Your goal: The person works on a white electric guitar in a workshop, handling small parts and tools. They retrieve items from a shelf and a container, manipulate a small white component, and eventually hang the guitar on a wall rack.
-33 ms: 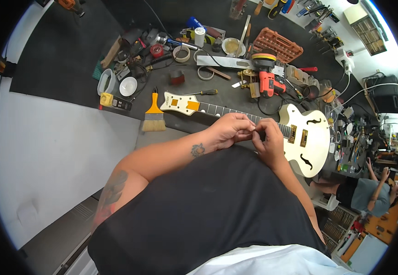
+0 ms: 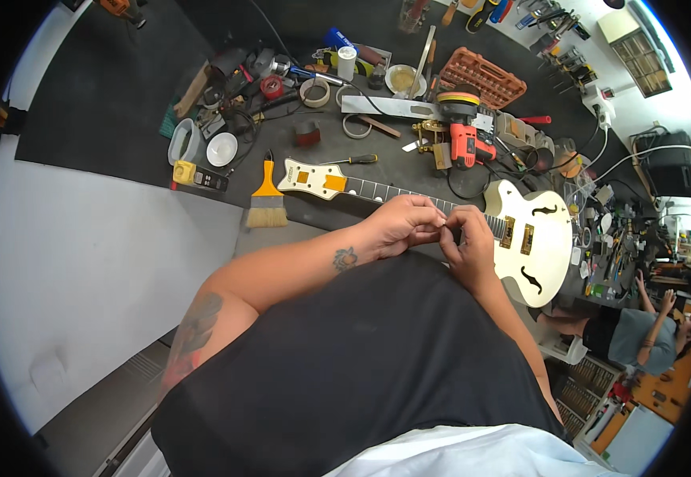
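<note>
My left hand and my right hand meet in front of my body, fingertips close together. Both are closed in a pinch, and whatever they hold is too small or too hidden to name. Just beyond them lies a cream hollow-body guitar with f-shaped holes and two gold-framed openings, its body to the right. Its fretted neck runs left behind my fingers, which cover part of it. The headstock has bare holes and an orange patch. Left of the headstock lies a wide paintbrush with an orange handle.
Behind the guitar are a screwdriver, a red polisher, an orange socket tray, tape rolls and cables. A yellow device sits by a plastic tub. Another person is at the far right.
</note>
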Demonstrator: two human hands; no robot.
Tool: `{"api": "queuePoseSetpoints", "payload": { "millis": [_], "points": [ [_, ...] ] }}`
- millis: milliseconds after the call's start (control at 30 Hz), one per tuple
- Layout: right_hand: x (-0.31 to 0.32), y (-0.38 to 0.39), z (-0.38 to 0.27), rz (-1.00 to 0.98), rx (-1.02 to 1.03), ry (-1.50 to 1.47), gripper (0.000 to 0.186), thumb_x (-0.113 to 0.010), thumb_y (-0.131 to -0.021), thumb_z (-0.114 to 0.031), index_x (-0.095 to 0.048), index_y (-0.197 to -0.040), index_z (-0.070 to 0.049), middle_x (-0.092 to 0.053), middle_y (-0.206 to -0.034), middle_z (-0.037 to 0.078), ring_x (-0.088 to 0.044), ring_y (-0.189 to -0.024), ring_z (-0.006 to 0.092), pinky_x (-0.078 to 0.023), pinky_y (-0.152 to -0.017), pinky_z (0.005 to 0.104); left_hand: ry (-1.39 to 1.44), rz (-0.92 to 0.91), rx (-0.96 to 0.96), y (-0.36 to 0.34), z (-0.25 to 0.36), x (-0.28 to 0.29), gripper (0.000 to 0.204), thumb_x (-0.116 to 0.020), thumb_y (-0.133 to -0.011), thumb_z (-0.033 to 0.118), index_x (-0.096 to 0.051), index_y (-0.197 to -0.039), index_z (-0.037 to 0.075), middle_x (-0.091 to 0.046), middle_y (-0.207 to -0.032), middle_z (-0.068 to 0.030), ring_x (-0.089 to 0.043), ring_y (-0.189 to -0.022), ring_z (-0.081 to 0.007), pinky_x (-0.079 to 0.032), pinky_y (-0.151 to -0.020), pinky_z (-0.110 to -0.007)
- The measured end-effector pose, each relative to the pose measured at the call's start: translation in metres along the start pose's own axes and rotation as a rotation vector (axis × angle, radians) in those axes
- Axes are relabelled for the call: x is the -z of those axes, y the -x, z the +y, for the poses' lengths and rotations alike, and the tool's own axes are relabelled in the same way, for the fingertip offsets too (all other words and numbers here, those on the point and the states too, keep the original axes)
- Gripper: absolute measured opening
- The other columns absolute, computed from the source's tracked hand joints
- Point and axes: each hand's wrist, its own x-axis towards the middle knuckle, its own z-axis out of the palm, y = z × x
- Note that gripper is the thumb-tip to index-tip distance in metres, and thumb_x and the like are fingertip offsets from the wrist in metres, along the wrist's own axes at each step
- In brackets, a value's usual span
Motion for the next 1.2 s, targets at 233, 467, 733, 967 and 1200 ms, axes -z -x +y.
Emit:
{"api": "queuePoseSetpoints", "payload": {
  "millis": [233, 467, 733, 967, 1200],
  "points": [
    [-0.006, -0.008, -0.006, 0.023, -0.033, -0.004, 0.028, -0.072, -0.077, 0.006, -0.055, -0.098, -0.004, -0.063, -0.098, 0.014, -0.063, -0.093, 0.0355, -0.051, -0.081, 0.0442, -0.047, -0.030, 0.045, -0.007, 0.012, 0.005, 0.011, -0.066, -0.092, 0.003, -0.062, -0.102, 0.001, -0.061, -0.092, -0.0024, -0.063, -0.094, -0.0120, -0.053, -0.101, -0.036],
    [-0.014, -0.013, -0.002, 0.029, -0.048, -0.068, 0.028, -0.072, -0.078, 0.004, -0.055, -0.098, -0.004, -0.061, -0.096, 0.014, -0.061, -0.090, 0.0356, -0.050, -0.082, 0.0435, -0.109, 0.051, 0.045, 0.001, 0.022, 0.003, 0.012, -0.068, -0.092, 0.003, -0.063, -0.103, 0.000, -0.059, -0.088, -0.0026, -0.058, -0.082, -0.0105, -0.054, -0.087, -0.030],
    [-0.025, -0.032, -0.010, -0.012, 0.063, -0.151, 0.024, -0.072, -0.078, 0.003, -0.056, -0.095, -0.004, -0.061, -0.094, 0.011, -0.061, -0.087, 0.0313, -0.050, -0.076, 0.0392, -0.050, 0.083, 0.002, 0.017, 0.027, 0.026, 0.009, -0.067, -0.094, 0.002, -0.064, -0.102, 0.004, -0.066, -0.098, -0.0059, -0.065, -0.099, -0.0164, -0.054, -0.097, -0.033],
    [-0.036, -0.035, -0.012, -0.004, 0.075, -0.180, 0.023, -0.072, -0.078, 0.001, -0.055, -0.093, -0.005, -0.061, -0.093, 0.011, -0.062, -0.086, 0.0332, -0.051, -0.076, 0.0409, -0.093, 0.035, -0.008, 0.021, 0.033, 0.045, 0.011, -0.067, -0.094, 0.004, -0.063, -0.104, 0.002, -0.068, -0.107, -0.0088, -0.067, -0.104, -0.0192, -0.053, -0.099, -0.035],
    [-0.034, -0.043, -0.015, 0.054, 0.158, -0.127, 0.022, -0.074, -0.081, -0.006, -0.058, -0.096, -0.005, -0.063, -0.095, 0.012, -0.063, -0.090, 0.0351, -0.051, -0.080, 0.0441, -0.142, 0.007, -0.050, 0.022, 0.043, 0.054, 0.012, -0.065, -0.096, 0.013, -0.066, -0.104, 0.003, -0.069, -0.104, -0.0074, -0.065, -0.101, -0.0160, -0.053, -0.095, -0.032]
  ]
}}
